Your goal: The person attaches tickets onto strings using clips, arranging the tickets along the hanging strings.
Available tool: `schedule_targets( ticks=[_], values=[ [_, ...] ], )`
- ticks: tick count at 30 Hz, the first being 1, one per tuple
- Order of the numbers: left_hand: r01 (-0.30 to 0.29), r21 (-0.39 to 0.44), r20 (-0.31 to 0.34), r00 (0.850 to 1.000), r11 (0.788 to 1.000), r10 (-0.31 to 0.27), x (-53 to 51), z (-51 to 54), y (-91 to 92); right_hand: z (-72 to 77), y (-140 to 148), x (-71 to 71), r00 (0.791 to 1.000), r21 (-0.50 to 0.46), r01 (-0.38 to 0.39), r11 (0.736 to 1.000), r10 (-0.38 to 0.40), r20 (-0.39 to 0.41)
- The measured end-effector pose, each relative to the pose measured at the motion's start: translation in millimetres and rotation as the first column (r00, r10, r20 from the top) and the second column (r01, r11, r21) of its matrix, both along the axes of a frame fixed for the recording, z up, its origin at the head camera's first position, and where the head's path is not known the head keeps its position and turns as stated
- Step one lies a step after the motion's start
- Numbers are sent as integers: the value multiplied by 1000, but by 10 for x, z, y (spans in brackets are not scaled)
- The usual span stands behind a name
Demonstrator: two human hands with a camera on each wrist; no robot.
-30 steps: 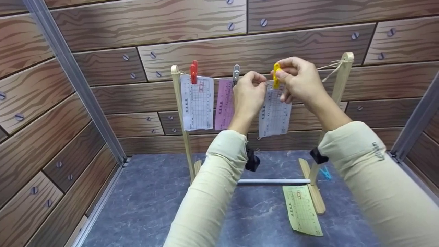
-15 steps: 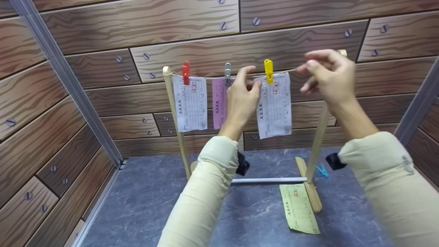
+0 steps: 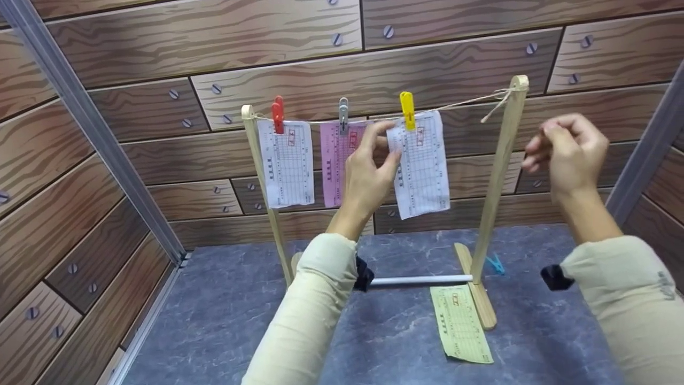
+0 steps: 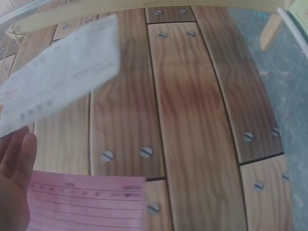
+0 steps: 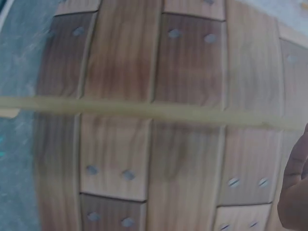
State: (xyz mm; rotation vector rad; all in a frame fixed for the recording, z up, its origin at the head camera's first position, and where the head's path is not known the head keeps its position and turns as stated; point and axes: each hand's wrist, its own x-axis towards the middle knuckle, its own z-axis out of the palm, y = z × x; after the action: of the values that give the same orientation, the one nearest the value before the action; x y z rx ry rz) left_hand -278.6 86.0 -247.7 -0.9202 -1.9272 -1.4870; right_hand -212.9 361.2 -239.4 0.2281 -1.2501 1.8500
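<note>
In the head view a white printed slip [image 3: 422, 171] hangs from the string [image 3: 459, 104] under a yellow clothespin [image 3: 407, 109]. My left hand [image 3: 368, 171] is at that slip's left edge, its fingers loosely bent; in the left wrist view the fingers [image 4: 21, 154] lie right by the paper's border. Behind this hand a pink slip [image 3: 332, 166], partly covered, hangs from a grey clothespin [image 3: 343, 115]. Farther left hangs another white slip [image 3: 288, 171] from a red clothespin [image 3: 278, 115]. My right hand [image 3: 574, 155] is in the air right of the right post, holding nothing, fingers loosely curled.
The string runs between a left wooden post [image 3: 278, 240] and a right wooden post [image 3: 497, 187], joined low down by a white rod [image 3: 422, 280]. A green slip [image 3: 460, 326] lies on the grey tabletop [image 3: 214, 321] by the right foot. Behind that post lies a blue clothespin [image 3: 496, 264].
My right hand has let go of the yellow clothespin and moved right and down, past the right post. The clothespin stays on the string. My left hand has lowered slightly beside the white slip.
</note>
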Motion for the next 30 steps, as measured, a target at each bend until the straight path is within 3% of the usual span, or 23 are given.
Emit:
schedule_targets(
  ticks=[3, 6, 11, 19, 23, 26, 30],
  values=[
    [69, 21, 30, 997, 997, -70, -4, -122, -15, -185, 119, -18, 998, -20, 11, 1000, -9, 68],
    [141, 65, 92, 985, 988, -147, -3, -259, -16, -387, 215, -51, 992, -18, 29, 999, -27, 120],
    [169, 106, 144, 972, 980, -184, -9, -498, -4, -741, 354, -81, 972, -3, 29, 1000, -28, 234],
    [163, 107, 149, 973, 981, -178, -31, -820, 24, -1229, 478, -107, 904, 83, 33, 996, -65, 423],
    [169, 126, 166, 968, 978, -188, -30, -953, 39, -1449, 515, -110, 854, 163, 37, 986, -116, 508],
    [165, 139, 203, 960, 976, -191, -17, -1093, 52, -1645, 535, -103, 795, 321, 33, 946, -220, 566],
    [156, 142, 260, 947, 978, -189, 2, -1340, 83, -1937, 560, -94, 717, 570, -31, 821, -379, 585]
  ],
)
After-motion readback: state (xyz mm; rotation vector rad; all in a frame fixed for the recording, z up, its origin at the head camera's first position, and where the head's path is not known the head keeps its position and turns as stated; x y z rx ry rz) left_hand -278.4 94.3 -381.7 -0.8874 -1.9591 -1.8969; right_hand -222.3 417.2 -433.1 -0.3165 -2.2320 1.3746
